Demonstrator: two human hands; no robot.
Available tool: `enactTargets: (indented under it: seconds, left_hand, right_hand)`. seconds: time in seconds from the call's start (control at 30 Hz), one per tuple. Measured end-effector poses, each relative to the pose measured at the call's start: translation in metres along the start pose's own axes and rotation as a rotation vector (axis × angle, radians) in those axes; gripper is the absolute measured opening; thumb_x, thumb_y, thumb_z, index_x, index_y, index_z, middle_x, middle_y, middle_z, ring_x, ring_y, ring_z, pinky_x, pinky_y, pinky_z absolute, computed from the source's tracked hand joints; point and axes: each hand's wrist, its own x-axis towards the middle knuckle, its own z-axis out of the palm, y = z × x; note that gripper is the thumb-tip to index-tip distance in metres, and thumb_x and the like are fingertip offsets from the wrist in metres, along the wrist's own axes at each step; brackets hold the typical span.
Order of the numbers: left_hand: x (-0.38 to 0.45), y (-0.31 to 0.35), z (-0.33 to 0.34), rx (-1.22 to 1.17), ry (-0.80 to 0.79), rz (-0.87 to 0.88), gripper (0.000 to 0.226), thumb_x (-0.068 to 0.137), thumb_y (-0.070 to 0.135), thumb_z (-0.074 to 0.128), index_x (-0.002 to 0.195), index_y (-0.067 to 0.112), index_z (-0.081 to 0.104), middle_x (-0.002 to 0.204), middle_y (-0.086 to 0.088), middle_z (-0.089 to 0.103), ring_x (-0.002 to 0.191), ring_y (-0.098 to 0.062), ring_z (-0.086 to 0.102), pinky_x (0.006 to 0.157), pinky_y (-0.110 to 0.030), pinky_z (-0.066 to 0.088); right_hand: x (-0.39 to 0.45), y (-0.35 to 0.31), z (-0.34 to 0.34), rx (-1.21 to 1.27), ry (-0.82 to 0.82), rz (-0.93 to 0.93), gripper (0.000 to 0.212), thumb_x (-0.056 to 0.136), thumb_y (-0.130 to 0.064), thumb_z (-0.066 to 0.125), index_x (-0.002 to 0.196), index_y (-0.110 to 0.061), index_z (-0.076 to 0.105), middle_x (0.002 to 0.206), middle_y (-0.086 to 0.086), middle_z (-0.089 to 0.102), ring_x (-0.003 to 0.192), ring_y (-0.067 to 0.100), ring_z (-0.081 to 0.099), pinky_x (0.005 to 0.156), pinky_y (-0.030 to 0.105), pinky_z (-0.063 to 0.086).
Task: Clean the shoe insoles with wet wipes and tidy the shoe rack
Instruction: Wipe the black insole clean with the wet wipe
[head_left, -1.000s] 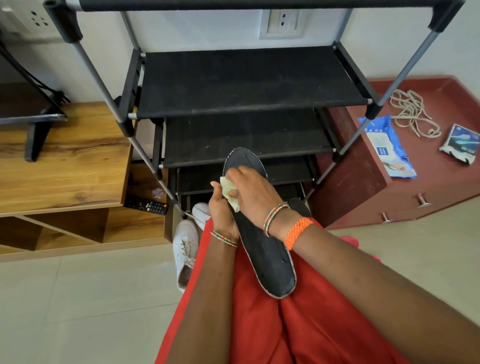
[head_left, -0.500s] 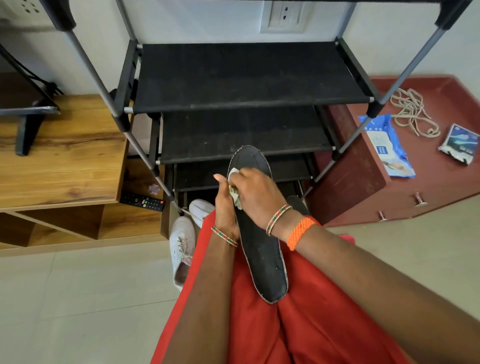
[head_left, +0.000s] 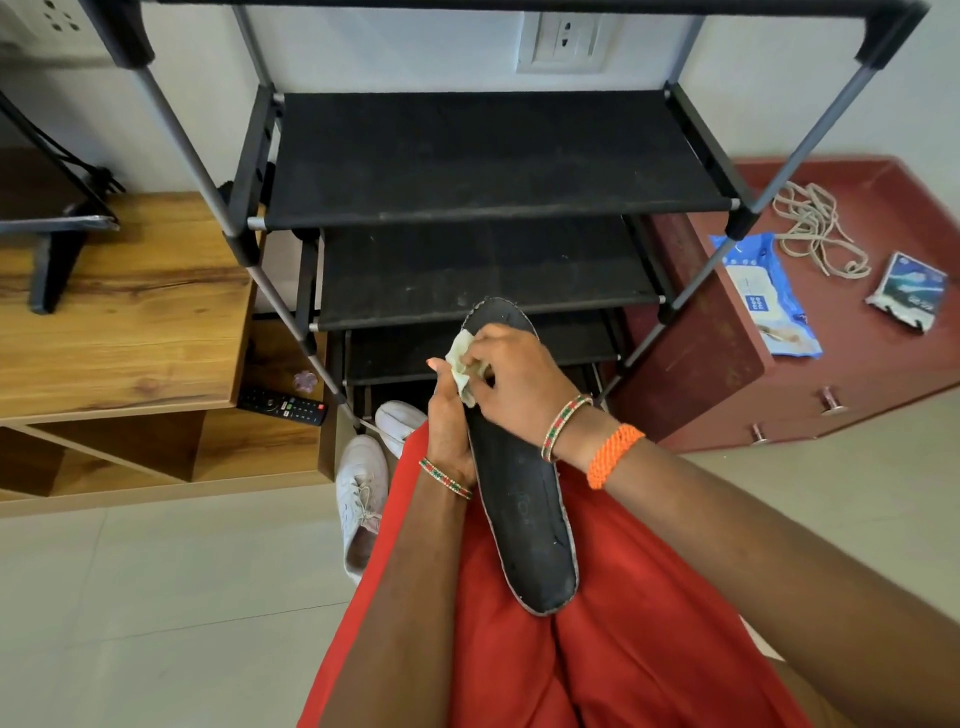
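Behind the grip stands the black shoe rack; the left hand clasps the dark insole lying on the lap, the right hand pinches a crumpled wipe against its toe end; far right, the blue wipes pack reads "mee mee"

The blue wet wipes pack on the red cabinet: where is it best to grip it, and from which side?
The wet wipes pack lies flat on the red cabinet. Probably come from above and pinch its long edges; it looks soft and flat.

Insole before rack — shoes left, cabinet right.
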Motion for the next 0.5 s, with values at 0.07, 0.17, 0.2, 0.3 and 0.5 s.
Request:
enactTargets:
  seconds: [0.07,0.17,0.2,0.3,0.5]
  left_hand:
    - [-0.003,0.001,0.004,-0.007,0.001,-0.024,0.063,0.097,0.056,0.021,0.11,0.008,0.059,0.087,-0.01,0.071,0.081,-0.02,0.07,0.07,-0.03,0.058]
    - [-0.007,0.002,0.01,0.018,0.035,-0.052,0.074,0.094,0.061,0.021,0.13,0.004,0.051,0.122,-0.02,0.061,0.113,-0.031,0.059,0.1,-0.043,0.046]
    - [-0.008,0.001,0.01,0.024,0.038,-0.056,0.076,0.093,0.062,0.022,0.132,0.004,0.05,0.127,-0.02,0.058,0.117,-0.033,0.057,0.102,-0.045,0.043]
    - [-0.011,0.005,0.008,0.035,0.06,-0.034,0.067,0.096,0.057,0.021,0.114,0.005,0.06,0.098,-0.014,0.072,0.09,-0.023,0.07,0.077,-0.032,0.058]
    - [-0.008,0.006,0.006,0.015,0.077,0.003,0.062,0.097,0.055,0.021,0.095,0.007,0.06,0.073,-0.01,0.068,0.066,-0.014,0.069,0.061,-0.023,0.057]
  right_hand:
    - [0.011,0.01,-0.001,-0.004,0.03,0.007,0.011,0.079,-0.002,0.061,0.084,-0.003,0.07,0.093,0.008,0.063,0.084,0.02,0.06,0.07,0.025,0.048]
    - [0.036,0.025,-0.009,-0.043,0.127,0.082,0.013,0.078,0.001,0.056,0.078,-0.002,0.069,0.09,0.01,0.064,0.082,0.028,0.063,0.072,0.034,0.052]
    - [0.041,0.028,-0.011,-0.038,0.157,0.124,0.012,0.079,0.001,0.057,0.079,-0.002,0.069,0.091,0.01,0.064,0.083,0.027,0.063,0.073,0.034,0.052]
    - [0.035,0.018,-0.009,-0.033,0.145,0.062,0.014,0.078,0.001,0.057,0.078,-0.002,0.071,0.088,0.01,0.066,0.081,0.027,0.063,0.073,0.036,0.053]
    - [0.008,0.006,-0.004,0.035,-0.096,-0.155,0.014,0.076,0.003,0.058,0.08,-0.003,0.071,0.085,0.006,0.067,0.082,0.02,0.061,0.072,0.031,0.05]
